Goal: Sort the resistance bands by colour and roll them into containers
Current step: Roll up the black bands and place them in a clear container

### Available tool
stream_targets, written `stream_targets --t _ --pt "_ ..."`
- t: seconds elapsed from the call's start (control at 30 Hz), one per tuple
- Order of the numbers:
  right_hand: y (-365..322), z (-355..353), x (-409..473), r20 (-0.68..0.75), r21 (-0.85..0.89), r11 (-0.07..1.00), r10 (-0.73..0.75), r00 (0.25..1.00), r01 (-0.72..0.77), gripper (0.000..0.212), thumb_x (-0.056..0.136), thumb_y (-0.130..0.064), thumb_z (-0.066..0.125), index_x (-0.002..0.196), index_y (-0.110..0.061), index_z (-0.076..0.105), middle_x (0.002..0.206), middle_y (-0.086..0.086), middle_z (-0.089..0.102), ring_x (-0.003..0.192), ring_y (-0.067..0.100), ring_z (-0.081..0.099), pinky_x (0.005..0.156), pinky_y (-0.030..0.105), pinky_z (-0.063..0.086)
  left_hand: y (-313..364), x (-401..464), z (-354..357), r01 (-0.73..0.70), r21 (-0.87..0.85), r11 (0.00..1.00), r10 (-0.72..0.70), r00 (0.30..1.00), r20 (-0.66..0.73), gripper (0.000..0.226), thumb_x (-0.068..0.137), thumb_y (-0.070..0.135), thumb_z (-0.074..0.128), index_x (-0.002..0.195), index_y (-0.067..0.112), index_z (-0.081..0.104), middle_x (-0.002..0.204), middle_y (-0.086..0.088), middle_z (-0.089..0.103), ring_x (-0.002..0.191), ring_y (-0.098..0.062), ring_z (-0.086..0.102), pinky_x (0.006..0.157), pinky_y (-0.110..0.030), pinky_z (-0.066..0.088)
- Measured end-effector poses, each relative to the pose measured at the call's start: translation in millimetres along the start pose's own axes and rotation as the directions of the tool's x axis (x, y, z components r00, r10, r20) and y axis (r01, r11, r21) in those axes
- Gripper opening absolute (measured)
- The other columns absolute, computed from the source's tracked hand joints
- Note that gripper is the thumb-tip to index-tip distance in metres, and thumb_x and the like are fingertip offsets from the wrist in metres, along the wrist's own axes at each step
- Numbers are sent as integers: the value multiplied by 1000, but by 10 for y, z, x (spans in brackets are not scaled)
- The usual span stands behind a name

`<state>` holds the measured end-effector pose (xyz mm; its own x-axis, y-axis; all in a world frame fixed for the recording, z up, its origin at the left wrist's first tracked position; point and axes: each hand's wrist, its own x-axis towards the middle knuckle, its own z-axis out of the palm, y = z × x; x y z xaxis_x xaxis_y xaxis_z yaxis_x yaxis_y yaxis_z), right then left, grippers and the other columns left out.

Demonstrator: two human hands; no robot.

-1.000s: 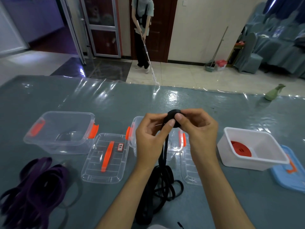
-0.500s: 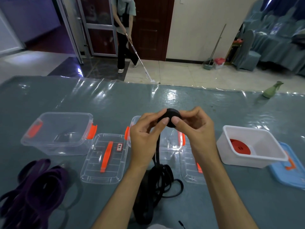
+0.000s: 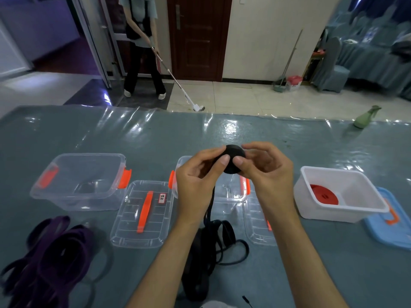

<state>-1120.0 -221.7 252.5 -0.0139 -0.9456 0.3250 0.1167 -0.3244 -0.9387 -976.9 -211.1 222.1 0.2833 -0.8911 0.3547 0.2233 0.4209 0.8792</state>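
My left hand (image 3: 198,181) and my right hand (image 3: 266,172) pinch a small tight roll of black resistance band (image 3: 234,157) between them, held above the middle clear container (image 3: 231,196). The band's loose tail hangs down to a heap of black band (image 3: 213,252) on the table by my forearms. A pile of purple bands (image 3: 51,258) lies at the near left. A rolled red band (image 3: 323,194) sits inside the white container (image 3: 355,210) on the right. An empty clear container (image 3: 77,196) with orange latches stands at the left.
Two clear lids with orange handles lie flat: one (image 3: 142,214) left of my hands, one (image 3: 258,223) under my right forearm. A blue lid (image 3: 391,227) lies at the right edge. A green spray bottle (image 3: 364,117) stands far right. A person (image 3: 142,45) mops the floor beyond the table.
The black roll has grown slightly as my fingers turn it, and the hanging tail is shorter. The person with the mop has moved left across the doorway.
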Motion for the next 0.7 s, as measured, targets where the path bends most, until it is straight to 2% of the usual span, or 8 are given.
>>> stream_targets --t 0.07,0.17,0.27,0.33,0.4,0.5,0.6,0.7 --pt "9 24 -8 -43 19 999 -31 999 32 17 86 -1 79 101 -1 70 100 20 77 97 34 77 84 47 64 -8 44 -41 4 34 999 -6 997 77 28 94 5 72 121 15 76 116 -5 76 116 -23 71 98 -29 56" --pt "3 17 -1 -9 25 1000 9 1000 -9 17 86 -1 79 93 2 63 100 22 76 98 34 77 85 50 63 40 109 -97 -16 43 999 10 992 124 28 92 3 74 119 12 76 109 -5 75 110 -23 73 97 -29 56" --pt "-69 -13 45 -5 -11 1000 -6 1000 6 18 83 -6 82 91 -5 65 88 15 77 86 31 77 75 42 64 98 103 -74 12 18 1000 -13 998 61 24 85 4 81 107 13 75 101 -4 79 102 -21 77 90 -27 58" --pt "-103 13 53 -21 -75 993 -92 996 90 20 85 -8 81 102 -10 71 91 12 78 88 30 77 75 40 64 101 88 -60 16 13 1000 -17 999 38 22 83 8 83 103 13 74 101 -6 79 101 -22 77 89 -28 58" --pt "-96 44 39 -60 -60 990 -134 989 131 18 89 -5 78 105 -9 73 95 9 79 92 25 77 77 34 63 107 97 -64 26 23 999 -27 997 68 26 85 7 82 108 17 76 108 -5 79 107 -20 75 92 -29 58" --pt "-72 60 27 -66 24 998 -55 996 57 12 87 -5 78 95 -5 69 97 12 78 96 27 78 81 39 64 143 135 -94 32 54 998 -38 993 114 29 88 0 79 114 12 76 112 -4 79 109 -18 75 94 -28 57" --pt "-81 2 56 -7 -1 1000 -8 1000 8 20 80 -8 83 86 -5 63 90 14 77 90 28 77 81 39 63 168 135 -131 -1 54 999 -3 997 76 24 87 -2 80 107 10 74 105 -1 79 104 -18 76 91 -25 57" --pt "-116 -22 39 5 -21 999 -39 999 39 22 84 -7 80 103 -11 70 89 7 78 87 25 77 76 32 62 162 92 -131 23 19 1000 -24 998 55 20 85 6 81 104 8 76 102 -4 79 101 -20 76 89 -25 57"
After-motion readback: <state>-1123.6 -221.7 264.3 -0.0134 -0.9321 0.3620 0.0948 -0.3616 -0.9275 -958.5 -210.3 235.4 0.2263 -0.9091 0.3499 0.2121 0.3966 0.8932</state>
